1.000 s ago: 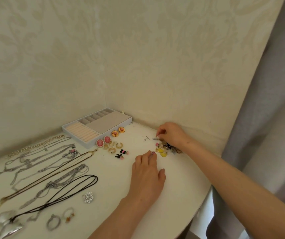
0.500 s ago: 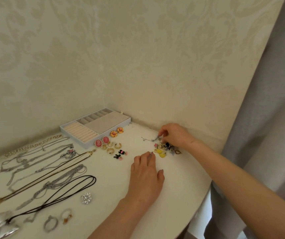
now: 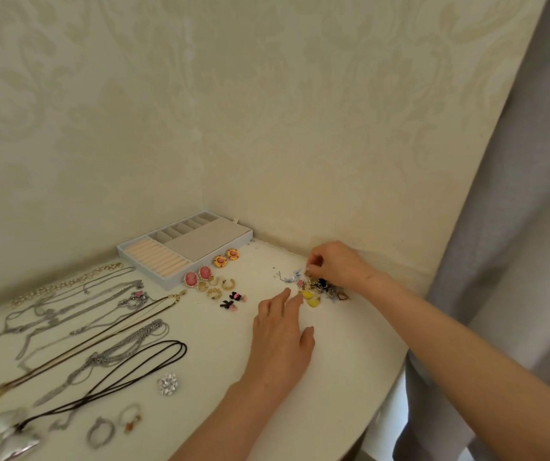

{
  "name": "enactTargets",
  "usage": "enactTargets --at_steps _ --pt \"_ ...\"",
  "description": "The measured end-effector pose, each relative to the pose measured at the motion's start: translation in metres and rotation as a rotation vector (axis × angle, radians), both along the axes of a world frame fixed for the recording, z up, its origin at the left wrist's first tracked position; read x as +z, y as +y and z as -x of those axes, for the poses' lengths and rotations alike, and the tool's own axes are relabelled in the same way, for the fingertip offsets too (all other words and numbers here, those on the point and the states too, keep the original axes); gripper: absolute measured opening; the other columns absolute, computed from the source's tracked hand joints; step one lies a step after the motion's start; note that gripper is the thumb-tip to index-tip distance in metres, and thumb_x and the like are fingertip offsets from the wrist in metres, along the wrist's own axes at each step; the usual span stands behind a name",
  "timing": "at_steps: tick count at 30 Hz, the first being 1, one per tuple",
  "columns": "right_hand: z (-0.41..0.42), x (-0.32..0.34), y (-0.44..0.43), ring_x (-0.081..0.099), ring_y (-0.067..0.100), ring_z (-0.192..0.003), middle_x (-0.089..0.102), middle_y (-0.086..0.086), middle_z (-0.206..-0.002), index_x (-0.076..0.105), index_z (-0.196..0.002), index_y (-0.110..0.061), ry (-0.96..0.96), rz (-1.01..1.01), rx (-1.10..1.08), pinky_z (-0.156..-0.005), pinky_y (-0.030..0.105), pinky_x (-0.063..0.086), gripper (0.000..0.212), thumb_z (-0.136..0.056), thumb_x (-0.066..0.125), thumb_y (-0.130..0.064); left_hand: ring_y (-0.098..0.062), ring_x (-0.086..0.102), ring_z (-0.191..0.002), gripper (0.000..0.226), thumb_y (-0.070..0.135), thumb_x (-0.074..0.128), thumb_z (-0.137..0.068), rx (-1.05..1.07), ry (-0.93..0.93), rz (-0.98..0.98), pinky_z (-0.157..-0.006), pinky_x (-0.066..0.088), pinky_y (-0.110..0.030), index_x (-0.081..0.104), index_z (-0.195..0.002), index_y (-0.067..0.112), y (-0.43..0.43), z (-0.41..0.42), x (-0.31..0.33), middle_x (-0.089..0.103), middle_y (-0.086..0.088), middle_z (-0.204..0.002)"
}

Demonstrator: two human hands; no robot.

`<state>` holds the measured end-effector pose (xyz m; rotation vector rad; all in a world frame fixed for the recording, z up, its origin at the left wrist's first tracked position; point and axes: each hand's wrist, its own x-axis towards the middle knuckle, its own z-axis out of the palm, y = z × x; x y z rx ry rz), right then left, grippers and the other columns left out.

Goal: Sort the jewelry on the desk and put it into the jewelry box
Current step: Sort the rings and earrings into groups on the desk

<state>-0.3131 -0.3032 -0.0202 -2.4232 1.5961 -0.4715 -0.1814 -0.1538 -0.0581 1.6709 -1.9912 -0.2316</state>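
Necklaces (image 3: pixel 134 341) lie left of the jewelry box (image 3: pixel 183 251), earrings (image 3: pixel 204 272) just before it. Right of the box the right hand (image 3: pixel 336 264) pinches a small piece (image 3: pixel 308 269) at the jewelry pile (image 3: pixel 320 291); the left hand (image 3: pixel 280 337) rests flat, fingers straight.

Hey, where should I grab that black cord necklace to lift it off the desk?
Probably pinch the black cord necklace at its looped end, coming from above on the right: that loop has bare desk beside it, while the silver pendant end lies close to other chains.
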Motion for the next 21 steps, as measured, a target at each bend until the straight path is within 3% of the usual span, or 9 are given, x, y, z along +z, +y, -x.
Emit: enactTargets --at_steps 3,7,9,13,16,21 --pt "0.002 0.002 0.001 0.059 0.013 -0.077 0.063 -0.004 -0.080 0.069 -0.086 -0.011 -0.125 -0.004 -0.015 -0.069 0.024 0.047 0.008 -0.087 0.062 -0.016 -0.006 0.028 -0.124 0.038 0.016 0.046 -0.095 0.003 0.245 0.116 -0.096 0.019 -0.008 0.041 -0.134 0.018 -0.003 -0.001 0.008 0.036 0.005 -0.139" --pt "0.002 0.020 0.014 0.050 -0.002 -0.057 0.061 -0.010 -0.068 0.068 -0.079 -0.015 -0.454 -0.092 -0.011 -0.055 0.011 0.037 0.009 -0.088 0.065 -0.016 -0.007 0.051 -0.104 0.025 0.007 0.050 -0.092 0.072 0.569 0.084 -0.076 0.037 -0.007 0.054 -0.116 0.013 -0.019 -0.007 0.025 0.055 0.002 -0.118" --pt "0.002 0.030 0.025 0.040 0.001 -0.044 0.060 -0.009 -0.061 0.068 -0.077 -0.014 -0.609 -0.213 0.026 -0.048 0.014 0.032 0.011 -0.087 0.066 -0.017 -0.007 0.054 -0.096 0.023 0.007 0.054 -0.090 0.119 0.672 0.037 -0.066 0.038 -0.003 0.054 -0.113 0.010 -0.030 -0.012 0.035 0.060 0.001 -0.114" --pt "0.001 0.039 0.046 0.034 0.005 -0.048 0.054 -0.012 -0.055 0.072 -0.080 -0.016 -0.675 -0.363 0.127 -0.047 0.015 0.029 0.008 -0.086 0.067 -0.019 -0.010 0.058 -0.098 0.036 0.024 0.067 -0.085 0.063 0.930 -0.153 -0.076 0.042 -0.016 0.051 -0.116 0.013 -0.042 -0.020 0.048 0.063 0.001 -0.111" --pt "-0.004 0.039 0.057 0.032 0.006 -0.050 0.051 -0.012 -0.053 0.071 -0.076 -0.020 -0.680 -0.370 0.179 -0.048 0.015 0.028 0.012 -0.086 0.066 -0.017 -0.009 0.061 -0.091 0.040 0.033 0.069 -0.083 0.029 0.982 -0.263 -0.073 0.042 -0.022 0.054 -0.114 0.014 -0.043 -0.022 0.054 0.067 0.000 -0.103" --pt "-0.002 0.035 0.061 0.033 0.008 -0.050 0.055 0.000 -0.062 0.073 -0.077 -0.021 -0.697 -0.416 0.230 -0.049 0.018 0.027 0.013 -0.087 0.066 -0.016 -0.002 0.062 -0.064 0.018 0.018 0.072 -0.081 -0.008 0.945 -0.231 -0.058 0.043 -0.014 0.060 -0.093 0.012 -0.042 -0.025 0.054 0.069 0.000 -0.079"
